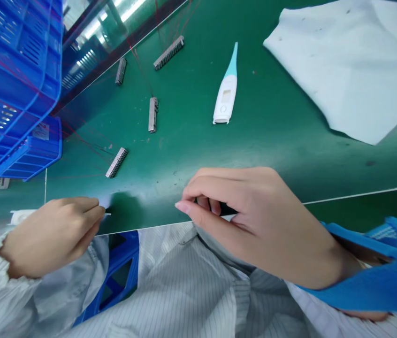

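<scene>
My left hand (61, 232) is closed near the front edge of the green table (184, 141). A small white tip pokes out at its fingertips; the rest of what it grips is hidden. Thumb and index finger of my right hand (240, 211) come together in a pinch at the table's front edge, and nothing can be made out between them. Beyond my right hand lies a white thermometer (225, 96) with a light-blue tip, pointing away, its near end looking uncapped. A white piece lies partly behind my left hand.
Several small metal strips with thin red wires, one of them a grey strip (152, 115), lie left of centre. Blue plastic baskets (26, 94) stand at the left. A white cloth (353, 70) covers the back right. A blue stool (124, 263) is below the table.
</scene>
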A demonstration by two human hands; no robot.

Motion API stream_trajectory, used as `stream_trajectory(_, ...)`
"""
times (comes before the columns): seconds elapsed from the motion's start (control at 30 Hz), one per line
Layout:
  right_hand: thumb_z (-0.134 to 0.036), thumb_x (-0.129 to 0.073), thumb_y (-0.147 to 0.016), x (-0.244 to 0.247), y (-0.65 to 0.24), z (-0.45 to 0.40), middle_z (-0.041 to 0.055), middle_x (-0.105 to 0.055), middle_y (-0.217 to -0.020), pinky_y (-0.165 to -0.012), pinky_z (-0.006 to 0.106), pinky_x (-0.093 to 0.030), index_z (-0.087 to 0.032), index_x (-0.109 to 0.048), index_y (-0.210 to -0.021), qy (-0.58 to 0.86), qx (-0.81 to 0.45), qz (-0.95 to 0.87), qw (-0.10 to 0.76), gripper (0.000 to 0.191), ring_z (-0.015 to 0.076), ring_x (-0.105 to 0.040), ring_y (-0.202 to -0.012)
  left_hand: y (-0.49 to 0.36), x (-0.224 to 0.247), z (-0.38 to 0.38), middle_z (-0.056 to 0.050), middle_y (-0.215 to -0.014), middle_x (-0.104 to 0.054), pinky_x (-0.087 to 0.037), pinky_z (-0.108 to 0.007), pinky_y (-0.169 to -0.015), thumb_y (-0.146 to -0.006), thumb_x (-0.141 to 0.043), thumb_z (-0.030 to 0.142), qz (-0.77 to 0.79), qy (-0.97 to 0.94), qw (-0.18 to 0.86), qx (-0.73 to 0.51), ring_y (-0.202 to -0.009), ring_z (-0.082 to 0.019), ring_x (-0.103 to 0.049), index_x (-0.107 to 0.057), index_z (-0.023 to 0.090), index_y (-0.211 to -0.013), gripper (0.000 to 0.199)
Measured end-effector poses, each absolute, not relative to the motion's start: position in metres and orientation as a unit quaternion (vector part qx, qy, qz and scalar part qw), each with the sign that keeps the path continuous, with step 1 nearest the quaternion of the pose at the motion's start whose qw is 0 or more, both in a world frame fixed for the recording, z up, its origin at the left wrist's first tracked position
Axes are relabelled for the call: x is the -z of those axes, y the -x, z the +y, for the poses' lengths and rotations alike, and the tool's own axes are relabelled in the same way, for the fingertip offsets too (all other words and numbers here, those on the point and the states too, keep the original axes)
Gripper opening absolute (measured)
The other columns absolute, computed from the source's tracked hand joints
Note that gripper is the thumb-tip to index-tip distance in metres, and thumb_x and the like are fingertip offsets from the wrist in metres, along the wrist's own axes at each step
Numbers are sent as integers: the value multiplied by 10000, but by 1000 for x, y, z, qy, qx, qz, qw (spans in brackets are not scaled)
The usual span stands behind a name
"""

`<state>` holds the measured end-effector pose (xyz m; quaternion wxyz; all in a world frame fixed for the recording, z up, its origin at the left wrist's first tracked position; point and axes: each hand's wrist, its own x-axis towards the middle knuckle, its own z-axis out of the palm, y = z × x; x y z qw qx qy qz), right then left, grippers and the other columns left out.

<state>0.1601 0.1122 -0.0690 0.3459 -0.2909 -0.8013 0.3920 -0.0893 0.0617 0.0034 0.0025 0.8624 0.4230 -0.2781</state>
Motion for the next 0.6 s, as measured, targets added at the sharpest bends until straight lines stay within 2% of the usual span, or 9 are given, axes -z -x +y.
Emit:
stream_trajectory(0.4,-156,-485,-817,69,-162,111,-8,-474,-551,-452,247,-249,-141,-530,-590,289,-392,-800,349,231,85,-381,-496,85,-7,64,59,-456,-413,-244,-240,-395,-824,-194,277,405,-875,0,265,-351,-44,-405,-470,207,-531,409)
stream_trajectory(0.6,-147,-493,-811,68,-161,112,-17,-461,-541,-441,247,-238,-137,-532,-580,292,-375,-805,355,234,82,-367,-485,84,-8,62,44,-484,-480,-276,-246,-421,-850,-173,269,396,-869,-19,296,-384,-89,-489,-549,205,-645,432)
